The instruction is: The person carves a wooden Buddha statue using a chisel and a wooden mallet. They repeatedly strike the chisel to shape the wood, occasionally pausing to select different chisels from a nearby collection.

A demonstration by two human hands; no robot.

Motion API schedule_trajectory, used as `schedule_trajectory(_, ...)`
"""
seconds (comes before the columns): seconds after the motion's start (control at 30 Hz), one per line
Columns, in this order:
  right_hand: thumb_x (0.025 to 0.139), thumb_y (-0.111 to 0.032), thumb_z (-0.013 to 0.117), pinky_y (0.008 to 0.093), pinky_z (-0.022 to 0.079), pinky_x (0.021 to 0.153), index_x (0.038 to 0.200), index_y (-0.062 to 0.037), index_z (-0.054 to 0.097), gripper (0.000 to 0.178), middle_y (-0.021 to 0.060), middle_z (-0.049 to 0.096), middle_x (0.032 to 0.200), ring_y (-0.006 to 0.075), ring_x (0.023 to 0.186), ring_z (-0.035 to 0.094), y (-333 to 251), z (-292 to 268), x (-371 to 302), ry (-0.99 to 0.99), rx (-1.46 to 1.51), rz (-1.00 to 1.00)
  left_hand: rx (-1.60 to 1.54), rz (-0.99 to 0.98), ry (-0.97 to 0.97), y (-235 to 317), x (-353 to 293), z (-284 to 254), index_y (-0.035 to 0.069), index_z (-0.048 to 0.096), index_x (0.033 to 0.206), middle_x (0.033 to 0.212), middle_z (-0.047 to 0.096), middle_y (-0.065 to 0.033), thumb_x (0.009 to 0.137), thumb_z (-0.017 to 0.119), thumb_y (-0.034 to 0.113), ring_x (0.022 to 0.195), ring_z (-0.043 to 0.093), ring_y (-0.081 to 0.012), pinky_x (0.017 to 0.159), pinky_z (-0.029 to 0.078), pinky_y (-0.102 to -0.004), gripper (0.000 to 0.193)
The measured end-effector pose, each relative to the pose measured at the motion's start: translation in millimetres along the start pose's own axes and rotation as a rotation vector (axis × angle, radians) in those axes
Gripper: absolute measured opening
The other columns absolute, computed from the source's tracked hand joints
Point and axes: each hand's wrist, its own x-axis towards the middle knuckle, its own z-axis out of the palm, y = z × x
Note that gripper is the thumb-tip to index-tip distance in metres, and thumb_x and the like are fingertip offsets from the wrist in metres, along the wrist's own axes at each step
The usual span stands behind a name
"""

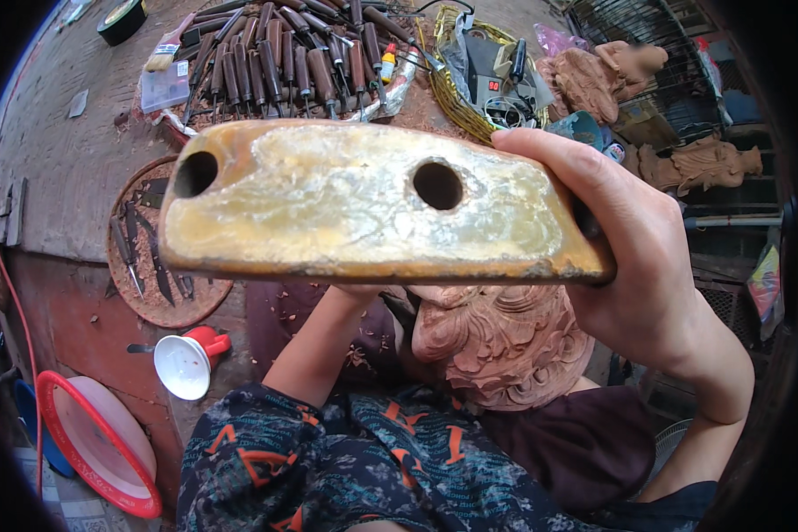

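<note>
Knives point(131, 222) are spread in a round tray point(191, 312) at nine o'clock. The grip of the left hand point(358, 289), mostly hidden, cannot be told. A holed yellowish block point(319, 204) is seen at twelve, its right end clasped by the curled grip of the right hand point(634, 235) at three.

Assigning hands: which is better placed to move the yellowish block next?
Right, likely: the right hand grips the yellowish block at its right end, thumb along the top edge; the left hand is mostly hidden, its grip unclear.
</note>
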Motion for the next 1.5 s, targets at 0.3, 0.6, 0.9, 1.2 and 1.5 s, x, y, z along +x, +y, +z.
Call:
schedule_trajectory(0.3,0.068,-0.007,0.070,0.0335,0.042,0.053,0.117,-0.0054,0.064,0.049,0.0061,0.054,0.075,0.0210,0.061,0.052,7,0,-4,0.129,-0.372,-0.216,-0.097,-0.105,0.119,10,-29,18,-0.002,0.053,0.122,0.118,0.061,-0.0120,0.087,0.071,0.033,0.108,0.058,-0.0179,0.094,0.050,-0.0317,0.053)
schedule_trajectory(0.6,0.069,-0.012,0.067,0.0310,0.036,0.049,0.117,-0.0143,0.064,0.048,0.0035,0.045,0.070,0.0188,0.058,0.046,10,0,-33,0.127,-0.487,-0.274,1.029,0.772,-0.094,7,-5,53,0.000,0.059,0.087,0.062,0.050,-0.0070,0.091,0.063,0.020,0.049,0.050,-0.0206,0.046,0.038,-0.0310,0.021)
schedule_trajectory(0.9,0.077,-0.016,0.063,0.0267,0.034,0.050,0.114,-0.0188,0.065,0.037,0.0003,0.042,0.071,0.0137,0.056,0.044,0,51,-86,0.087,-0.151,-0.133,0.820,0.721,-0.061,20,-10,59,0.003,0.048,0.088,0.059,0.040,0.0003,0.097,0.053,0.043,0.048,0.036,-0.0104,0.047,0.028,-0.0262,0.041)
schedule_trajectory(1.2,0.069,-0.016,0.063,0.0238,0.026,0.046,0.094,-0.0152,0.067,0.025,-0.0034,0.035,0.062,0.0096,0.050,0.037,0,50,-68,0.178,-0.172,-0.213,0.875,0.673,-0.140,21,-3,56,0.002,0.049,0.082,0.051,0.037,0.0021,0.096,0.054,0.040,0.039,0.036,-0.0108,0.038,0.028,-0.0271,0.041)
schedule_trajectory(1.5,0.070,-0.016,0.065,0.0228,0.026,0.046,0.096,-0.0141,0.066,0.026,-0.0036,0.037,0.062,0.0089,0.051,0.039,-6,54,-63,0.233,-0.077,-0.215,0.838,0.645,-0.144,21,-1,52,0.001,0.050,0.081,0.052,0.038,0.0009,0.096,0.055,0.036,0.039,0.037,-0.0116,0.038,0.030,-0.0276,0.039)
